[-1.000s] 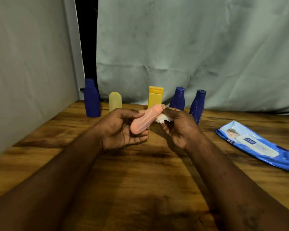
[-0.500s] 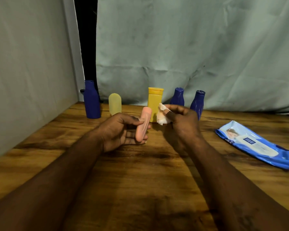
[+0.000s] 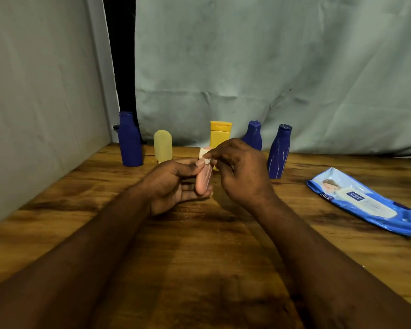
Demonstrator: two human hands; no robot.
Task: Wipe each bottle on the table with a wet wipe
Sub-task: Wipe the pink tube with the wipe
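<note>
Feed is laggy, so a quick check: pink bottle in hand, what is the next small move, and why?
Probably slide the wet wipe down the pink bottle toward its base. The right hand pinches the wipe at the bottle's top end, the left hand grips its lower part, and the side between shows bare.

- I see a brown wood-grain tabletop [image 3: 199, 269] across my lower view.
- A wrinkled pale green cloth backdrop [image 3: 271, 67] hangs behind it.
- A pale wall panel [image 3: 38, 91] stands on the left, with a dark gap [image 3: 122, 67] beside it.
- A blue plastic wipes pack [image 3: 365, 205] lies flat on the right.
</note>
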